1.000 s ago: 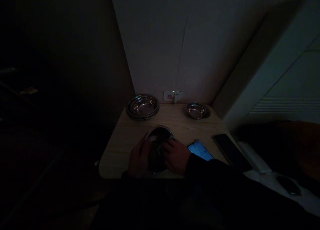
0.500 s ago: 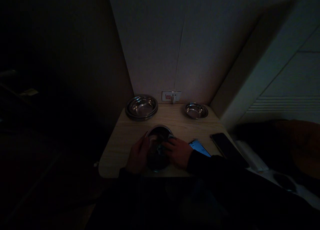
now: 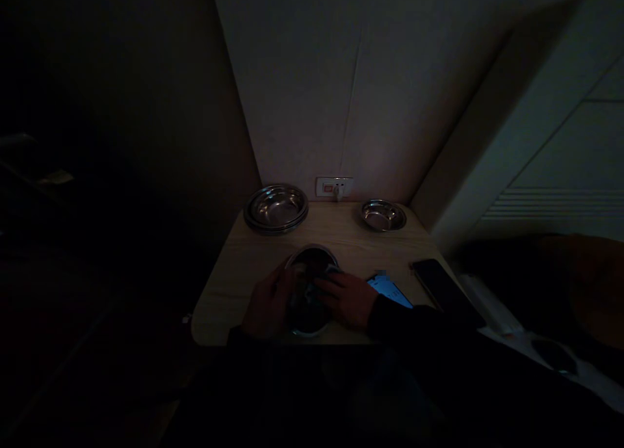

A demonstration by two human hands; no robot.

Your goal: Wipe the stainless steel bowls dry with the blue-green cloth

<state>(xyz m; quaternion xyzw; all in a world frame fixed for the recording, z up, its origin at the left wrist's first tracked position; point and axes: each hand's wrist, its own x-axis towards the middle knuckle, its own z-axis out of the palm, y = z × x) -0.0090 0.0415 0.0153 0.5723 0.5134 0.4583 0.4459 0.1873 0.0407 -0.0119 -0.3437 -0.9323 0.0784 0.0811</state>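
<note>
A round metal bowl (image 3: 305,328) stands tilted near the front edge of the table. My left hand (image 3: 267,305) is closed on its left rim, thumb towards the inside. From the right, my right hand (image 3: 348,298) reaches over the rim with its fingers bent down into the bowl. A small pale patch shows by these fingertips, perhaps a piece of cloth; it is too dark to name. The inside of the bowl is mostly in shadow.
Several nested metal bowls (image 3: 277,227) stand at the back left of the wooden table (image 3: 221,298). One smaller metal bowl (image 3: 383,217) is at the back right. A lit phone (image 3: 390,290) and a dark phone (image 3: 441,285) lie to the right. A socket (image 3: 334,187) is on the wall behind.
My right hand's fingers have shifted slightly inside the bowl, and the bowl has turned or tipped a little. My left hand keeps its place at the rim.
</note>
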